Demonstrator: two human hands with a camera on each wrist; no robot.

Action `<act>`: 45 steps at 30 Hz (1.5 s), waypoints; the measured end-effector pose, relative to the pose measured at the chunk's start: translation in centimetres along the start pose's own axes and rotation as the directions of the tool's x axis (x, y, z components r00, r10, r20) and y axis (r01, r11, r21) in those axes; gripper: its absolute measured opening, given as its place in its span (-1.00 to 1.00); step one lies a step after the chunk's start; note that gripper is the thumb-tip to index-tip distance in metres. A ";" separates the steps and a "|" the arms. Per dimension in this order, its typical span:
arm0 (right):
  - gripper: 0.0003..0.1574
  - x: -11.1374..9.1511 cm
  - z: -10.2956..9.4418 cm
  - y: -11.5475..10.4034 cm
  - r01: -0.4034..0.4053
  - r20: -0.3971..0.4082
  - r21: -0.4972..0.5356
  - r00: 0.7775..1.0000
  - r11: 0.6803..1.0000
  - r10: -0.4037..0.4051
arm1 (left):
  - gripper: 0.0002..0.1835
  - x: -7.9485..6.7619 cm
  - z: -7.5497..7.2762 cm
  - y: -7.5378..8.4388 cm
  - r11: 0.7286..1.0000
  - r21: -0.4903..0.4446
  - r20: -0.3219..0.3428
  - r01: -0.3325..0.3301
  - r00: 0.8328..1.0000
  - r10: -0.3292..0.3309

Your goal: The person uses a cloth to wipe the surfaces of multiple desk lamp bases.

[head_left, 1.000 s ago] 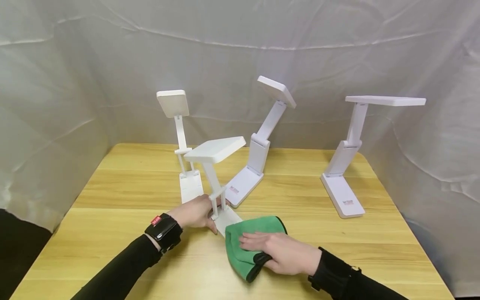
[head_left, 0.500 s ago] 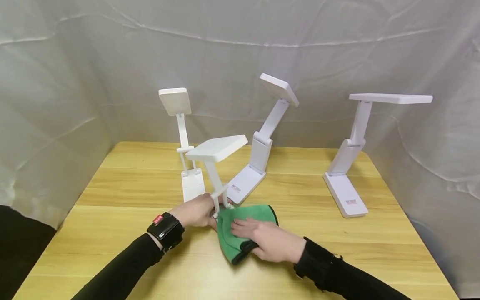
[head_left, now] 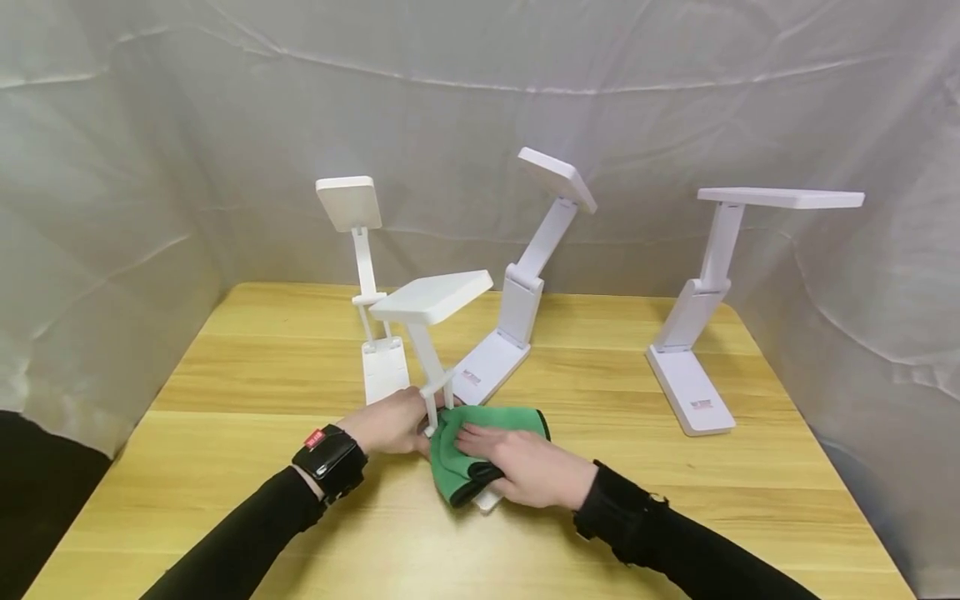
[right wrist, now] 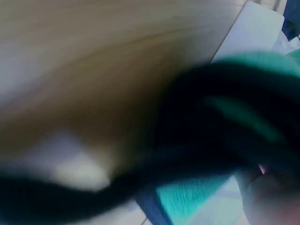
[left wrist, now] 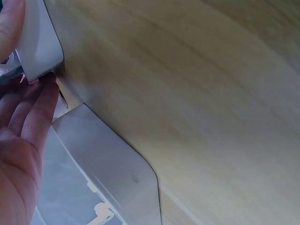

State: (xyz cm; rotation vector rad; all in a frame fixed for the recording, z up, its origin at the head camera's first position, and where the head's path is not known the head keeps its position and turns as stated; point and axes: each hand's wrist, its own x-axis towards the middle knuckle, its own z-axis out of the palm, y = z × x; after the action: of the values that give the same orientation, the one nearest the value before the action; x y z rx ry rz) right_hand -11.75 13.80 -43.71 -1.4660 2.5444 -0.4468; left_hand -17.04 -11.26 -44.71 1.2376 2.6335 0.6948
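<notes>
Four-part scene: a white folding desk lamp stands nearest, its flat head tilted over its base. My left hand grips the rear end of that base, thumb on one side and fingers on the other. The left wrist view shows the fingers at the base's corner. A green cloth with black edging covers most of the base; a white corner shows below it. My right hand holds the cloth between thumb and fingers and presses it onto the base. In the right wrist view the cloth is blurred.
Three more white folding lamps stand unfolded: one at back left, one in the middle, one at right. The left one's base sits close behind my left hand. Grey fabric encloses the wooden table.
My right hand has slid the cloth leftward and up along the lamp base toward its hinge, and a front corner of the base now shows. My left hand has kept its place.
</notes>
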 end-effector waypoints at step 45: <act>-0.26 -0.9 -0.4 -0.5 -0.020 0.002 -0.072 1.000 0.997 0.020 | -0.25 0.2 -0.2 0.5 1.000 -0.014 0.019 0.024 1.000 -0.024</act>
State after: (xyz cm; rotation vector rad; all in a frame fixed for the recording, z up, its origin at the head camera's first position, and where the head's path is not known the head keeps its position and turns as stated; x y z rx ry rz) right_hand -10.96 14.44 -43.11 -1.4627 2.5958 -0.3536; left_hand -16.92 -10.91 -44.29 1.2010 2.6188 0.6939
